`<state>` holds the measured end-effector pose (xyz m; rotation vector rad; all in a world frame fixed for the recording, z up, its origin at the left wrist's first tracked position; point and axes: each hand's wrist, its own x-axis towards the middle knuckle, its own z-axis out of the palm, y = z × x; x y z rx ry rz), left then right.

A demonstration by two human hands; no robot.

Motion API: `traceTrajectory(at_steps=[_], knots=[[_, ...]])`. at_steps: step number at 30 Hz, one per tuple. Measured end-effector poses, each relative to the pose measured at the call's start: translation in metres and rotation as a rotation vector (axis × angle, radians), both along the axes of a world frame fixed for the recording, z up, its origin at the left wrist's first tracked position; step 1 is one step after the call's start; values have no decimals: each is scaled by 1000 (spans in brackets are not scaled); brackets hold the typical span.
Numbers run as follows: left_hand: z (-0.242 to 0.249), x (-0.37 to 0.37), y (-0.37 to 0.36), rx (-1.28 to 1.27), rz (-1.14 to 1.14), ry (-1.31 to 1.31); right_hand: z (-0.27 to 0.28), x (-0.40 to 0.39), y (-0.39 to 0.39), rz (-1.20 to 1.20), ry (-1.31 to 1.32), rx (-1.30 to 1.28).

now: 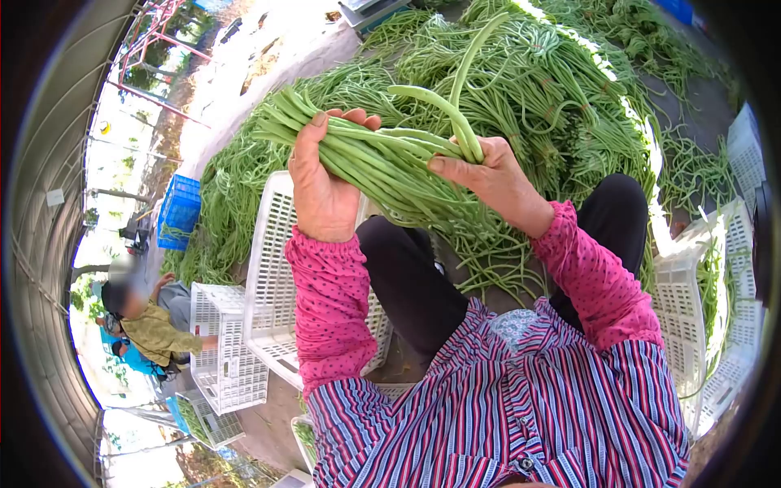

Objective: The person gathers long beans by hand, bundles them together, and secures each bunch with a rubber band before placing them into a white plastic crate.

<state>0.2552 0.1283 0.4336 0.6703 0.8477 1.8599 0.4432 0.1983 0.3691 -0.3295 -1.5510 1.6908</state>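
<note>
A thick bundle of long green beans [382, 167] lies across my left hand [324, 191], whose thumb and fingers wrap round it near its evenly gathered left end. My right hand [496, 179] pinches a few beans between thumb and fingers at the right of the bundle. Two thicker, paler beans [465, 89] stick up out of that grip, one curving left and one rising upright. Beneath and behind both hands spreads a large heap of long beans [529, 89].
A white perforated crate [272, 268] stands beside my left forearm, another [232, 350] further left. A blue crate [181, 210] is at the heap's left edge. White crates [679, 305] holding beans stand at the right. A person [150, 321] sits at the far left.
</note>
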Motion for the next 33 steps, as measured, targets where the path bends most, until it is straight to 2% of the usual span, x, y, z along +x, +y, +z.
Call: traceTrajectory(at_steps=[1,3,7,10,11,13,15,17,19,21,23,25,27,29,30,31,33], knots=[[-2,-1,1,-31,31,-29,-1,0,1,0,-3,-1],[-2,-1,4,-61,66,-59,-1,0,2,47,-106,-190],[8,2,5,-171,238,-41,-1,0,10,112,-182,-259],[26,1,-3,-110,12,-81,-7,-5,19,36,-147,-299],[27,2,-2,-111,14,-79,-8,-5,22,38,-145,-300],[29,3,1,-115,1,105,-12,-2,30,-31,-199,-234],[29,1,3,-120,-37,168,-24,-2,39,-107,-228,-290],[35,16,6,-67,137,496,-34,-2,43,-276,-91,-305],[36,18,10,-39,123,521,-29,3,37,-239,-117,-299],[34,18,18,5,211,711,-21,2,24,-135,-32,-322],[35,24,29,46,245,689,-11,0,14,-83,10,-309],[38,33,36,-10,280,525,-5,-9,4,-32,98,-111],[39,35,42,11,283,486,2,-12,2,-71,149,-54],[39,33,44,-76,209,349,9,-5,10,69,14,-125],[39,26,40,-106,90,406,10,-3,14,108,71,-245],[38,22,40,-105,88,408,8,-2,19,105,74,-244],[38,19,43,-251,10,177,0,-2,31,112,-38,-327]])
